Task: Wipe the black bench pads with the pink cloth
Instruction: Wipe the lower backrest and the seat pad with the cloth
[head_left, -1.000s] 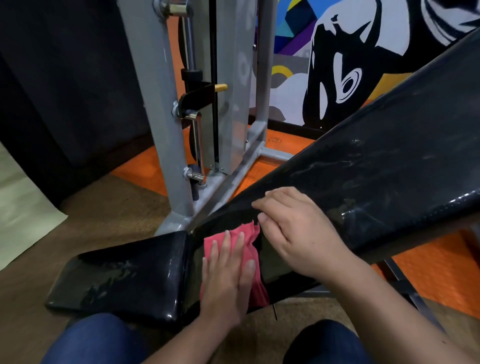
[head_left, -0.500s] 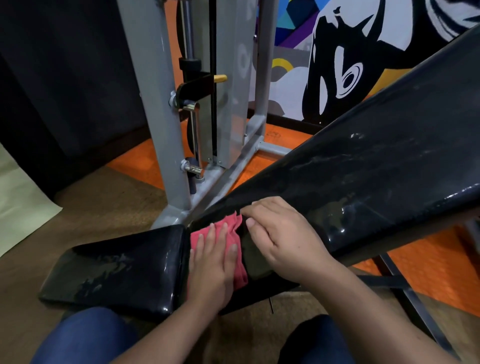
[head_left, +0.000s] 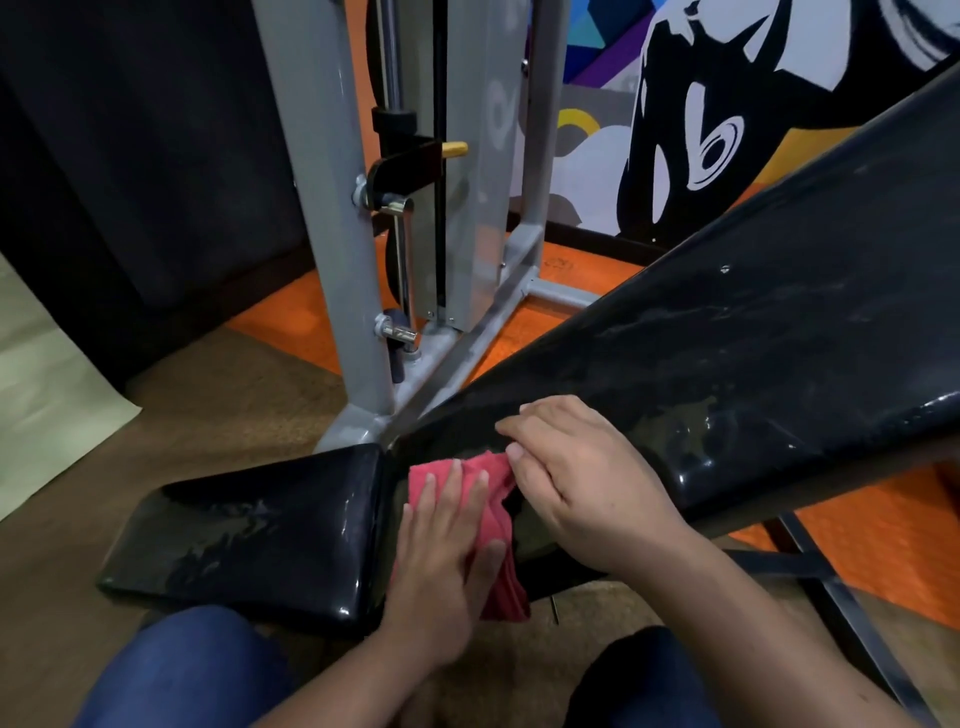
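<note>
Left hand: the left hand (head_left: 441, 561) is pressing the pink cloth (head_left: 496, 551) flat, fingers straight, against the lower end of the back pad (head_left: 753, 364), just beside the gap to the seat pad (head_left: 249, 530).
Right hand: the right hand (head_left: 582, 483) is resting on the back pad with curled fingers, its fingertips touching the cloth's upper edge; whether it is gripping it cannot be told.
Progress: both pads are showing wet streaks, so wiping looks partly done; the upper back pad looks left to do.
Writing: none readable; the wall mural (head_left: 701, 130) is showing shapes only.
</note>
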